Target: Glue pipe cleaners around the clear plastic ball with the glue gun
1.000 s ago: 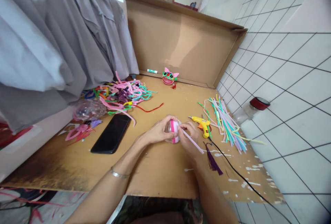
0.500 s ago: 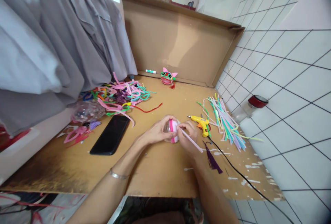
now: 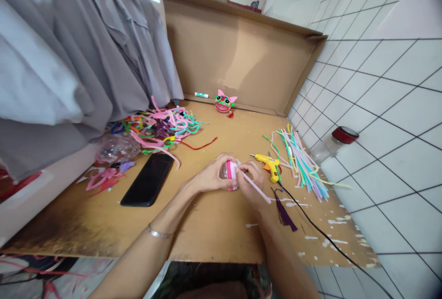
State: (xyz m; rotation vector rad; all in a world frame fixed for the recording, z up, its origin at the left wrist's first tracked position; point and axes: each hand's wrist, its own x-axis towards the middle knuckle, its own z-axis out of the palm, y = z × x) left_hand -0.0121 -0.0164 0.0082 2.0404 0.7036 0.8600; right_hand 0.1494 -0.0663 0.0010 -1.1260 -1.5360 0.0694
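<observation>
My left hand (image 3: 216,173) is closed around a small clear plastic ball (image 3: 224,171) with bright pink and pale bands around it. Pinched in the fingers of my right hand (image 3: 252,181) is a pale lilac pipe cleaner (image 3: 257,188), its near end pressed against the ball and its loose end pointing down to the right. Just right of that hand lies a yellow glue gun (image 3: 269,165), nozzle to the left. A dark purple tassel (image 3: 285,213) rests on the table below it. My fingers hide part of the ball.
Straight pipe cleaners (image 3: 305,165) lie in a bundle at right, near a jar with a red lid (image 3: 345,135). A black phone (image 3: 148,181) and tangled pipe cleaners (image 3: 169,124) are at left. A decorated animal head (image 3: 224,102) and a marker (image 3: 201,95) sit by the cardboard (image 3: 221,45).
The left hand has turned the ball very slightly, and its thumb sits a little differently. Otherwise both hands and the things around them stay in place.
</observation>
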